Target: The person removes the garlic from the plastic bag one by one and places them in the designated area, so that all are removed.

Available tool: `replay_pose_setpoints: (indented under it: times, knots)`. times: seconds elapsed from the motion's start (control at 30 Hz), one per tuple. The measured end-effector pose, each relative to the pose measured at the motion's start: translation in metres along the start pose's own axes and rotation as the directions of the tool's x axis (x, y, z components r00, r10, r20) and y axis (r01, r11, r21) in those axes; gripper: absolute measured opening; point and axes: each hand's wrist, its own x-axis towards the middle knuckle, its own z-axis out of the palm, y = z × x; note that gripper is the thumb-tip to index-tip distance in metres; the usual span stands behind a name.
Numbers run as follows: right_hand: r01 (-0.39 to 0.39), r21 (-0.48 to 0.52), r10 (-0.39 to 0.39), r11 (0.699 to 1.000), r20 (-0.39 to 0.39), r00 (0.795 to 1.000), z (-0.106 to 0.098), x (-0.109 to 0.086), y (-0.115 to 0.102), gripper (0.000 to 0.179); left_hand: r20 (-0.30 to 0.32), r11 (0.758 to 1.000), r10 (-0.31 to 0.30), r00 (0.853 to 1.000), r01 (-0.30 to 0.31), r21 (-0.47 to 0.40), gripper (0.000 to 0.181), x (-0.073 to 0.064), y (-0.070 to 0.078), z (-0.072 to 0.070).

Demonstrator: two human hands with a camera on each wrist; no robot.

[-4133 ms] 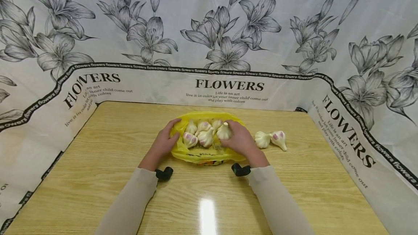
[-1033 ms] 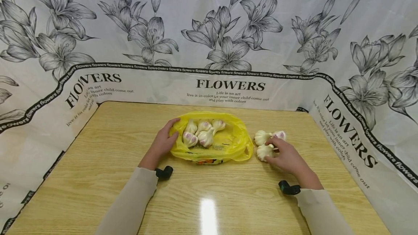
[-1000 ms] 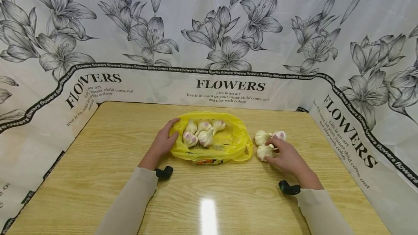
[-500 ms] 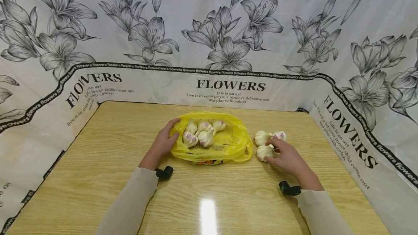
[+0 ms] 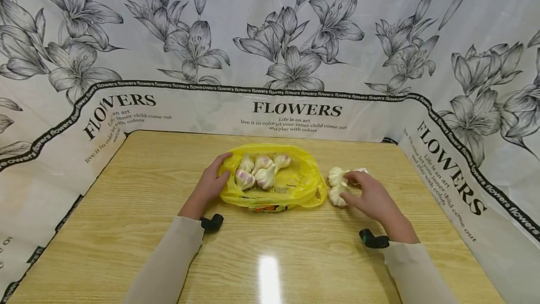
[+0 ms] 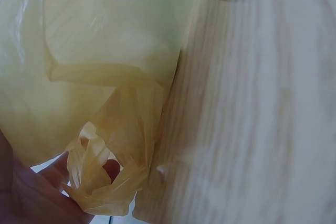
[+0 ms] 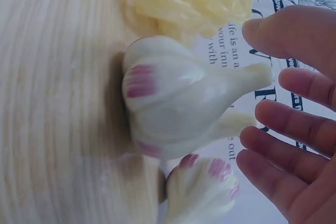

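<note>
A yellow plastic bag [image 5: 307, 190] lies open-mouthed on the table, with several garlic bulbs [image 5: 244, 179] inside its left half. My left hand [image 5: 208, 183] holds the bag's left edge; the left wrist view shows its fingers partly behind the bag's loop handle [image 6: 92, 179]. Right of the bag, three more bulbs sit close together. The nearest garlic bulb [image 5: 337, 196] stands just in front of my right hand [image 5: 373, 197], whose fingers are spread. In the right wrist view that bulb [image 7: 168, 95] stands apart from the fingertips. My hand mostly hides the rearmost bulb [image 5: 364, 171].
The wooden table [image 5: 139, 229] is walled at the back and sides by a white floral curtain [image 5: 198, 111]. Each wrist carries a black strap mount [image 5: 373, 239]. A light reflection shows on the table's front.
My right hand has taken a garlic bulb out of the bag, set it down beside the other two at the right, and released it. My left hand has stayed on the bag.
</note>
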Motion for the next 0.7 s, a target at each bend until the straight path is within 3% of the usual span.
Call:
replay_pose_setpoints:
  times: [0.23, 0.7]
  knots:
    - [-0.026, -0.006, 0.026, 1.0, -0.01, 1.0, -0.004, 0.008, -0.015, 0.054, 0.003, 1.0, 0.0, 1.0, 0.0, -0.007, 0.05, 0.0, 0.001, 0.0]
    - [0.014, 0.005, -0.014, 1.0, -0.065, 0.998, 0.01, 0.03, -0.039, 0.055, 0.013, 1.0, -0.004, 1.0, 0.004, -0.027, 0.05, -0.003, 0.002, -0.001]
